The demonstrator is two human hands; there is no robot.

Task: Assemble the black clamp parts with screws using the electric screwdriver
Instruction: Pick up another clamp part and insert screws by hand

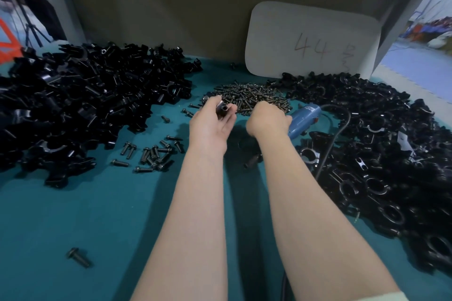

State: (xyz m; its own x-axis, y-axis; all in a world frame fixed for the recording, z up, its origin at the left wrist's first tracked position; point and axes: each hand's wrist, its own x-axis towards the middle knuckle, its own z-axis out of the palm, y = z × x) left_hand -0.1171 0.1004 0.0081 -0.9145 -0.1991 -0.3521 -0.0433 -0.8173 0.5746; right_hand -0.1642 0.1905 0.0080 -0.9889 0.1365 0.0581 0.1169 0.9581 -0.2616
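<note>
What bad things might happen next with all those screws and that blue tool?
The left hand pinches a small black clamp part by its fingertips, so it may slip into the screw pile. The right hand reaches into that pile while gripping the blue electric screwdriver, so it could scatter screws or bump the trigger. The screwdriver's cable lies over the right-hand heap of clamp parts and might snag and drag parts off.

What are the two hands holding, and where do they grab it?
The left hand pinches a black clamp part by its sides. The right hand grips the blue electric screwdriver around its body.
</note>
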